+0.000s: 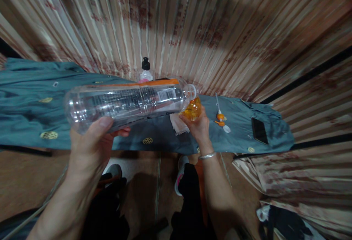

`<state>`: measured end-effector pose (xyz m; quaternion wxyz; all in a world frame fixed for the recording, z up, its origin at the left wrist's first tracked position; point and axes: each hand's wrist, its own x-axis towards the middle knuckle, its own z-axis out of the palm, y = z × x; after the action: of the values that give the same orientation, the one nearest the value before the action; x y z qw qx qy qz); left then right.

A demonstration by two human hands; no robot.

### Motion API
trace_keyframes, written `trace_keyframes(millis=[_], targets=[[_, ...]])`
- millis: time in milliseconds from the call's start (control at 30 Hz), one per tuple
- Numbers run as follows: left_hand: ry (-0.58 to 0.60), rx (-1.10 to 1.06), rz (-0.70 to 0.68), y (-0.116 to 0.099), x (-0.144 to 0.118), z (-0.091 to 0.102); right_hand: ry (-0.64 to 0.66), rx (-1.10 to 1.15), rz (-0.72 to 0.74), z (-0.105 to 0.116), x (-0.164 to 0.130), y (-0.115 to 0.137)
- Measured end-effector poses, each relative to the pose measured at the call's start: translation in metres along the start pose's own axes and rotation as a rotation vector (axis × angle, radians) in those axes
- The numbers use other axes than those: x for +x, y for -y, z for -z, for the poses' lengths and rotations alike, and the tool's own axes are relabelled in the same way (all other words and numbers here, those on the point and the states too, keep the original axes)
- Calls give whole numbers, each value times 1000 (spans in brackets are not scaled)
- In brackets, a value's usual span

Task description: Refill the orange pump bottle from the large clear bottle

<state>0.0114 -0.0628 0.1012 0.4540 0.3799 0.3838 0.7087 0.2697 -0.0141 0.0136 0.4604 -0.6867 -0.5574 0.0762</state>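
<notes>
My left hand is closed around the lower part of a large clear plastic bottle, which lies almost level in the air. A barcode label and an orange strip show on its side, and its uncapped mouth points right. My right hand grips a smaller bottle of amber liquid close under that mouth; its top is partly hidden. Whether liquid passes between them I cannot tell. Below the right hand, a white cloth lies on the teal tablecloth.
Behind the large bottle stands a clear bottle with a black cap. To the right lie an orange pump top with its tube, a small clear cap and a black phone. A pleated patterned curtain hangs behind the table.
</notes>
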Motion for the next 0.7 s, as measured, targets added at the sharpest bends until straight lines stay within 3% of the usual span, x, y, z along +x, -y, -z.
trace_keyframes(millis=[700], targets=[[57,-65,32,4,1,12,-7,-1,11,0,0,-2]])
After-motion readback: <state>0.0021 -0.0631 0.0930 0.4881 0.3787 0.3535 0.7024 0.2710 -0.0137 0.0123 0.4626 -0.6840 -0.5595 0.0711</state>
